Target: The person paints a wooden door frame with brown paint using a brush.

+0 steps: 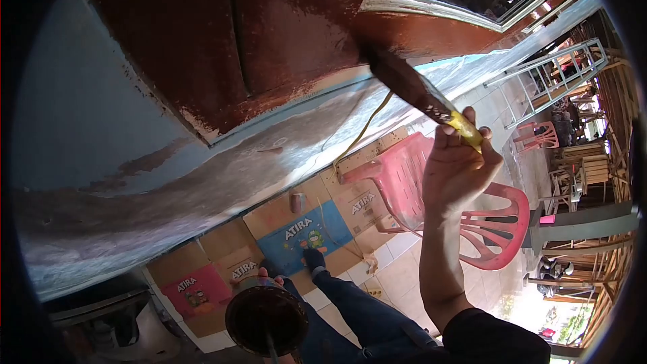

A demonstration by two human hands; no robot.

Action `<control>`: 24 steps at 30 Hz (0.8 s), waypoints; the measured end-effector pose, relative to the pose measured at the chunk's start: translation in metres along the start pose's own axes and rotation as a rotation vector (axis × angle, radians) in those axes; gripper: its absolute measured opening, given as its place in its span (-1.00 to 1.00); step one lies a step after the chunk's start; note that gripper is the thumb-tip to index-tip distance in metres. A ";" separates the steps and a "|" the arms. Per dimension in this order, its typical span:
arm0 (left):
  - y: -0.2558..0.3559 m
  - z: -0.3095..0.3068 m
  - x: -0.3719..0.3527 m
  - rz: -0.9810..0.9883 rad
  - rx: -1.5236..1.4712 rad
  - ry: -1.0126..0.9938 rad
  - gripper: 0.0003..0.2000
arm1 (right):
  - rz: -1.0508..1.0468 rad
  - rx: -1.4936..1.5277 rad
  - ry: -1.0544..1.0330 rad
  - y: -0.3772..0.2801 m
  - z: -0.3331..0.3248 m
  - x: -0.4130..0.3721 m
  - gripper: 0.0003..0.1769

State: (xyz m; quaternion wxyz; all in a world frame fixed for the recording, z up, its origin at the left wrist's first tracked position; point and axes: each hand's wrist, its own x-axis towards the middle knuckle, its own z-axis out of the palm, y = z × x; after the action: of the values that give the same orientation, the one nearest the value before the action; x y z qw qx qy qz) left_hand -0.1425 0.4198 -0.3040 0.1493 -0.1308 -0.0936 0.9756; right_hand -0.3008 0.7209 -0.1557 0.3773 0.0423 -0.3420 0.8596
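Note:
A paint brush [418, 87] with a yellow handle is held in my right hand [461, 165], its fingers closed round the handle. The dark bristles touch the lower edge of a red-brown painted wooden frame [290, 40] beside a glass pane. Low in the view, a round can [266, 317] holds dark paint, with a thin stick standing in it. Fingertips of my left hand [265, 274] show at the can's far rim; the rest of that hand is hidden behind it.
Flattened cardboard [236, 236] lies along the wall's foot. A pink plastic chair [404, 175] stands beyond it, near a yellow cable [367, 125]. Farther right are a metal ladder [552, 81], another pink chair [536, 136] and stacked wood [593, 165].

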 end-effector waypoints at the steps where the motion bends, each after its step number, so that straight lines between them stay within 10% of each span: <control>1: 0.002 0.000 -0.001 -0.013 -0.036 0.029 -0.45 | 0.011 0.042 0.006 -0.002 -0.001 0.001 -0.83; 13: 0.013 -0.013 0.005 -0.146 0.010 0.032 -0.21 | 0.060 0.006 -0.222 0.002 0.004 0.004 -0.84; 20: 0.002 -0.003 0.014 -0.005 0.074 -0.022 -0.24 | 0.042 0.036 0.012 -0.014 -0.006 0.006 -0.83; 24: 0.036 -0.040 0.019 -0.272 -0.140 0.046 -0.31 | 0.099 -0.009 0.084 -0.033 0.000 -0.019 -0.82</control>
State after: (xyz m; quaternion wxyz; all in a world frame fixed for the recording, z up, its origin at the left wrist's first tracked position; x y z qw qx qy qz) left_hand -0.1585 0.3980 -0.3541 0.2726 -0.1494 -0.1746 0.9343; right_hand -0.2648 0.7247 -0.1439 0.3485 -0.0127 -0.3312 0.8767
